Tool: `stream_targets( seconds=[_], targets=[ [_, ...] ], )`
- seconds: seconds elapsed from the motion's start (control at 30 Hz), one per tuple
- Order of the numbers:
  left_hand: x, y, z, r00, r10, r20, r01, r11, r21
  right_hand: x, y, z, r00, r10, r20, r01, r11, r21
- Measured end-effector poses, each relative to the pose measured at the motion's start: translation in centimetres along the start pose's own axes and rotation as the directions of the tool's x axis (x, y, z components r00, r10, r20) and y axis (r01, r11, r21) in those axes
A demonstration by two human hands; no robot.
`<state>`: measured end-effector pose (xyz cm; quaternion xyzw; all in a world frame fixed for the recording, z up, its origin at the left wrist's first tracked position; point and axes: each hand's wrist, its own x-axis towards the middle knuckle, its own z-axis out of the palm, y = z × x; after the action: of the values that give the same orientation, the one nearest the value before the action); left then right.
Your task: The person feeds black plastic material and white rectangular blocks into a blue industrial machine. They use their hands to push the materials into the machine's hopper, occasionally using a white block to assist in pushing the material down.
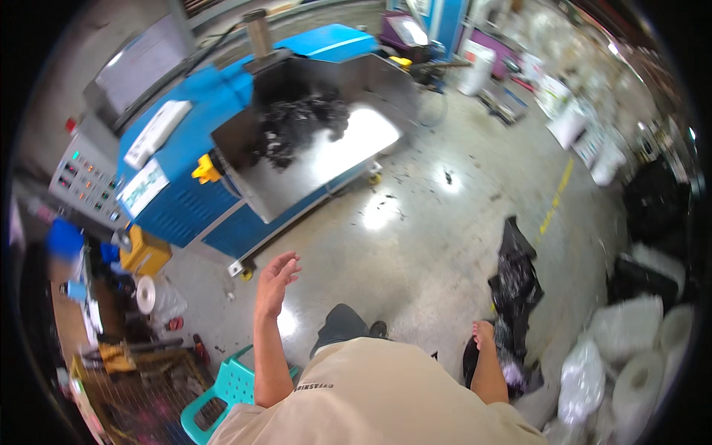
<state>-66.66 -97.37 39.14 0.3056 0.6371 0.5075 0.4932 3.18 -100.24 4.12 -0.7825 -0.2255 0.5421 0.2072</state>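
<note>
My left hand [277, 276] is raised in front of me, fingers spread, holding nothing. It hovers over the floor near the front corner of the blue machine [185, 200]. The machine's steel hopper [348, 144] holds a heap of black scraps [297, 126]. My right hand [483, 335] hangs low at my side, closed on the top of a black plastic bag [515, 285] that stands on the floor. How tightly the fingers grip is hard to tell.
A control panel [85, 178] sits at the machine's left. A teal plastic stool [230, 389] stands by my left leg. White and clear filled bags [630, 348] pile up at the right. A yellow floor line [556, 196] runs past them.
</note>
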Motion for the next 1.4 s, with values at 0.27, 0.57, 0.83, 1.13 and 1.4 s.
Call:
stream_targets(
  seconds=[0.27, 0.57, 0.83, 1.13, 1.4],
  targets=[
    [8.0, 2.4, -1.5, 0.96, 0.088, -0.266, -0.102, 0.994, -0.04, 0.9, -18.5, 19.1, 0.972, -0.117, 0.202, 0.163, 0.959, -0.233],
    [21.7, 8.8, -1.9, 0.961, 0.155, -0.229, -0.169, 0.985, -0.043, 2.4, -35.2, 27.3, 0.942, -0.178, 0.285, 0.242, 0.948, -0.208],
    [31.5, 27.5, -13.5, 0.829, 0.477, -0.292, -0.172, 0.714, 0.679, 6.6, -46.9, 30.7, 0.946, -0.23, 0.228, 0.236, 0.972, 0.0],
    [43.6, 22.5, -49.6, 0.104, 0.357, -0.928, 0.523, 0.774, 0.356, 10.6, -52.0, 33.6, 0.921, -0.225, 0.318, 0.26, 0.963, -0.069],
    [46.4, 22.7, -49.3, 0.109, 0.115, -0.987, 0.581, 0.799, 0.157, 15.1, -55.6, 30.4, 0.949, -0.161, 0.272, 0.21, 0.964, -0.16]
  ],
)
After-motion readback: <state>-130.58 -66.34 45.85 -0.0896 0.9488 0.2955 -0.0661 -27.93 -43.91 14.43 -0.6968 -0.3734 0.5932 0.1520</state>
